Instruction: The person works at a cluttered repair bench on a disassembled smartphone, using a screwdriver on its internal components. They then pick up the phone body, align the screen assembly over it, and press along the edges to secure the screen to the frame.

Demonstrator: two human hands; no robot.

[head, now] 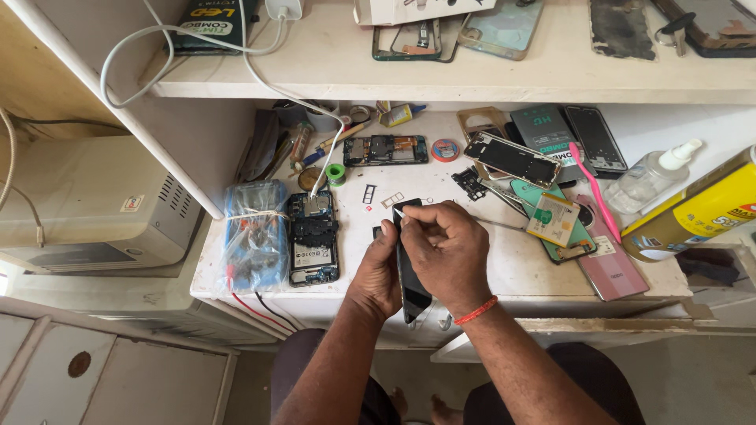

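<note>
My left hand (379,271) grips a black phone (410,290) on edge over the front of the white worktop (504,267). My right hand (447,250), with a red thread at the wrist, is closed over the phone's top end and pinches a small pale thing at its upper corner. What that thing is I cannot tell. Thin metal tweezers (498,225) lie on the worktop just right of my right hand.
An opened phone with bare boards (313,238) lies left, plugged to a white cable (293,93), beside a blue meter in a plastic bag (254,234). Phone frames, a battery (553,219), a pink toothbrush (596,191), a spray bottle (652,174) and a yellow can (703,206) crowd the right. A shelf (441,79) hangs overhead.
</note>
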